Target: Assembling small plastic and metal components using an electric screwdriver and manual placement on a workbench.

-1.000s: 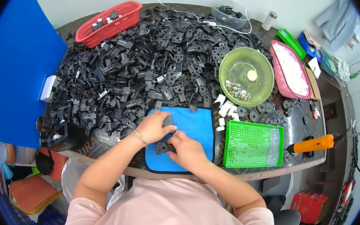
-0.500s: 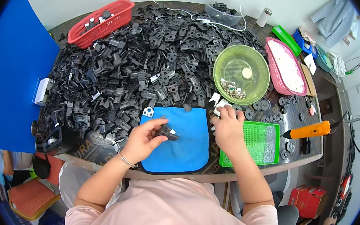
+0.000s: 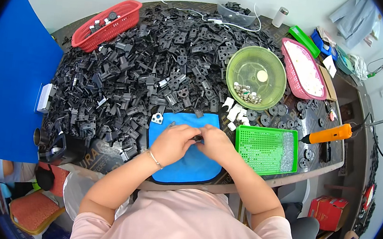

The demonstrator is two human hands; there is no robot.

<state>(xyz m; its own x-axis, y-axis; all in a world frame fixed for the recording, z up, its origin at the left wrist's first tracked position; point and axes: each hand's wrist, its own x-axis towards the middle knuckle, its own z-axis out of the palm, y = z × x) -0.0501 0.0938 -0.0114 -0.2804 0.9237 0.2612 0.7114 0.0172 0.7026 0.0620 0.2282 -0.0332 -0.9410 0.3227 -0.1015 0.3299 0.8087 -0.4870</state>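
Over the blue mat point(image 3: 186, 174) my two hands meet. My left hand point(image 3: 172, 144) is closed on a small black plastic part point(image 3: 197, 138), mostly covered by the fingers. My right hand point(image 3: 217, 144) comes against the same part from the other side with its fingers pinched; whatever lies between them is hidden. On the mat's upper left corner rests a white plate with holes point(image 3: 157, 118). Several white plastic pieces point(image 3: 234, 112) lie just past the mat's upper right corner.
A big heap of black plastic parts point(image 3: 126, 76) covers the table's left and middle. To the right are a green tray point(image 3: 265, 171), a round green basket point(image 3: 277, 65) with metal pieces, a pink basket point(image 3: 286, 59) and an orange electric screwdriver point(image 3: 330, 134). A red basket point(image 3: 88, 44) stands far left.
My right hand has left the white pieces and moved left to the black part. My left hand has carried that part rightward and slightly up, so both hands now touch.
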